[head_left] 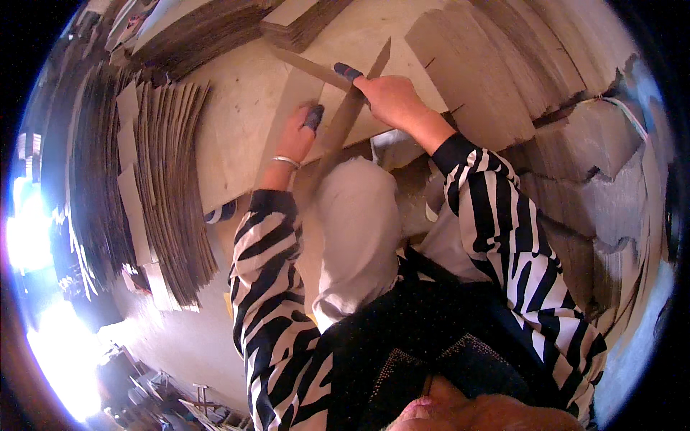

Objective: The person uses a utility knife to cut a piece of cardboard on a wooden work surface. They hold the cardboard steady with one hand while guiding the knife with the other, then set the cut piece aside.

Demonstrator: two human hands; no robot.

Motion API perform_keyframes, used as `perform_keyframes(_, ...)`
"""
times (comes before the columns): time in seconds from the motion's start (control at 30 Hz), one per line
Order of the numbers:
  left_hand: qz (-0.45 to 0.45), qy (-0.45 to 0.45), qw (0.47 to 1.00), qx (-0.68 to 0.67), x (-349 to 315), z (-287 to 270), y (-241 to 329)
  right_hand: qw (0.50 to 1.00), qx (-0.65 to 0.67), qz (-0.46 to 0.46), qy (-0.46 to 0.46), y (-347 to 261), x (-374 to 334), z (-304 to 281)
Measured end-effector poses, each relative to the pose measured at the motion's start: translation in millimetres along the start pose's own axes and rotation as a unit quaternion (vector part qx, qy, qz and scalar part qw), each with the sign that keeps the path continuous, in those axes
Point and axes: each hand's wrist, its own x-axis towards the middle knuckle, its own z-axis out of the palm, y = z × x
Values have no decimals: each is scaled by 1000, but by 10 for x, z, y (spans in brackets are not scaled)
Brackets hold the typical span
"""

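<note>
Several flat brown cardboard strips cross each other in front of me over the pale wooden board. My right hand is closed on a cardboard strip that slants from upper right down toward my knee; a dark cover wraps one of its digits. Another cardboard strip runs from the upper left to that hand, meeting the slanted one there. My left hand, with a dark-covered thumb and a bracelet at the wrist, is closed at a paler cardboard piece. Its other fingers are partly hidden.
Tall rows of cardboard pieces stand at the left. More cardboard stacks lie at the far edge, and large cardboard sheets are piled at the right. My knee is just below the strips. Bright light enters at far left.
</note>
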Motion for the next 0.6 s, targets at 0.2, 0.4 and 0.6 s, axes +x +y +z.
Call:
perform_keyframes(0.2, 71, -90, 929, 352, -644, -64, -404, 999, 36, -12, -33, -106, 14, 72)
perform_keyframes(0.4, 1, -113, 948, 298, -472, -199, -421, 991, 52, -118, 43, -132, -45, 266)
perform_keyframes(0.6, -178, 103, 978, 38, 88, -151, -1027, 979, 72, -159, 101, -273, 2, 233)
